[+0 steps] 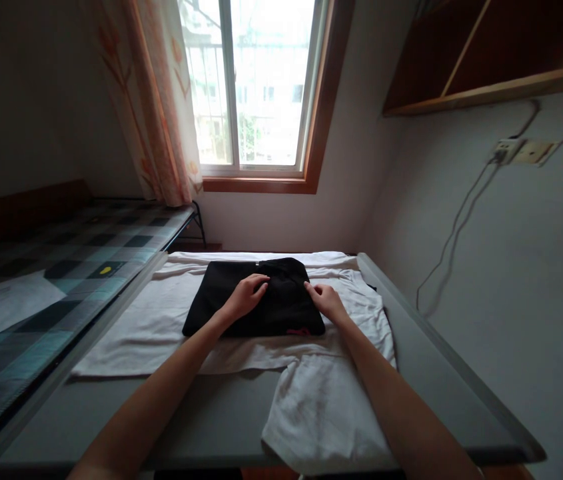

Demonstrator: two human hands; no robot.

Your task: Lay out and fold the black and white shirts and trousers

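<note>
One right hand (327, 301) pinches oblong black cloth (282, 303), left hand (246, 297) touching it, grip unclear, over wrinkled white fabric (134, 333).

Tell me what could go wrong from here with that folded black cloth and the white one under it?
The folded black cloth could crease or lose its shape if the left hand on top and the right hand at its right edge pull unevenly. The white cloth directly beneath might get dragged and wrinkle further. Its sleeve-like part reaches the table's near edge, under the right forearm, so it could be snagged.
</note>
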